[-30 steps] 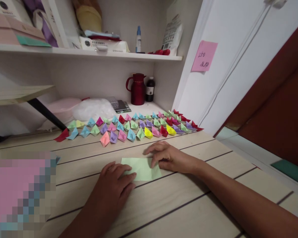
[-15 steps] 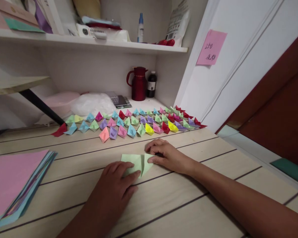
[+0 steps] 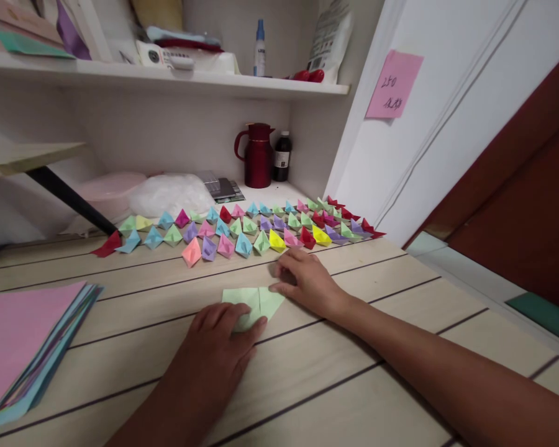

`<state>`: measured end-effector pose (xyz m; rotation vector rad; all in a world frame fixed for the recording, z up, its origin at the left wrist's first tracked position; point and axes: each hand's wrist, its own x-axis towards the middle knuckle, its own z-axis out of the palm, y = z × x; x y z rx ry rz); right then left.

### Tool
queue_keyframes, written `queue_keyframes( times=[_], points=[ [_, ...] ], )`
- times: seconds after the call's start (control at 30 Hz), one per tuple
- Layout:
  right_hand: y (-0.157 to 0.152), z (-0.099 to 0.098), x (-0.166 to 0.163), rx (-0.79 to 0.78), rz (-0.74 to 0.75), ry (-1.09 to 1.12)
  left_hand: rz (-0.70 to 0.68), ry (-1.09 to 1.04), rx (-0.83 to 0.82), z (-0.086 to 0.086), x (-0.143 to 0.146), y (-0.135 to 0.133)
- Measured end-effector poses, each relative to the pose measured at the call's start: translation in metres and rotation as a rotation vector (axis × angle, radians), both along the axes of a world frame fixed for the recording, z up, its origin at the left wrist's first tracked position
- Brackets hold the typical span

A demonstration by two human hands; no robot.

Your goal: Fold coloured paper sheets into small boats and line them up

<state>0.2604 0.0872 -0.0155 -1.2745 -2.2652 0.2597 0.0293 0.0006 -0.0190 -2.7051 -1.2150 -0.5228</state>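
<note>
A light green paper (image 3: 271, 302) lies flat on the table, folded, with a vertical seam near its middle and a slanting right edge. My left hand (image 3: 218, 338) rests over its lower left part, holding it down between fingers and thumb. My right hand (image 3: 307, 282) is at the paper's upper right edge, thumb tip at the corner. Its fingers are bent and spread from the thumb, with nothing visible between them. Beyond the hands stand rows of small folded paper boats in many colours, such as an orange boat (image 3: 192, 252) and a yellow boat (image 3: 276, 241).
A stack of coloured paper (image 3: 28, 341), pink on top, lies at the left. Behind the boats are a plastic bag (image 3: 172, 194), a dark red jug (image 3: 258, 158) and a dark bottle (image 3: 282, 158). A black table leg (image 3: 72, 200) slants down at the left.
The paper's right flap, lifted at the seam before, now lies flatter against the rest. My right thumb has slid off the flap to its edge. My left hand stays on the paper.
</note>
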Motion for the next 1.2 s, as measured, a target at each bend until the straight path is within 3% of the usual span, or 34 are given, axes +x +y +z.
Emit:
queue_keyframes(
  times=[0.13, 0.27, 0.37, 0.47, 0.63, 0.83, 1.03, 1.2],
  points=[
    [0.002, 0.007, 0.014, 0.039, -0.11, 0.062, -0.018, -0.01, 0.047, -0.001, 0.002, 0.0],
    [-0.012, 0.014, 0.011, 0.017, -0.023, 0.174, -0.029, -0.032, 0.064, -0.003, 0.002, 0.0],
    [-0.021, 0.014, 0.006, -0.025, 0.054, 0.009, -0.039, -0.025, 0.066, -0.002, 0.003, 0.001],
    [-0.02, 0.012, 0.006, -0.099, 0.012, -0.086, -0.05, 0.002, 0.038, 0.002, 0.004, 0.001],
    [-0.018, 0.012, 0.002, -0.1, -0.033, -0.084, -0.065, -0.055, 0.019, 0.007, 0.005, 0.001],
    [-0.021, 0.008, -0.022, -0.088, 0.057, -0.064, -0.07, -0.069, 0.03, 0.009, 0.006, 0.001],
    [-0.014, 0.013, -0.022, -0.269, 0.104, 0.115, -0.047, -0.048, 0.058, 0.013, 0.008, -0.005],
    [-0.015, 0.013, -0.012, -0.619, 0.227, 0.412, -0.029, -0.036, 0.065, 0.01, 0.007, -0.006]
  ],
)
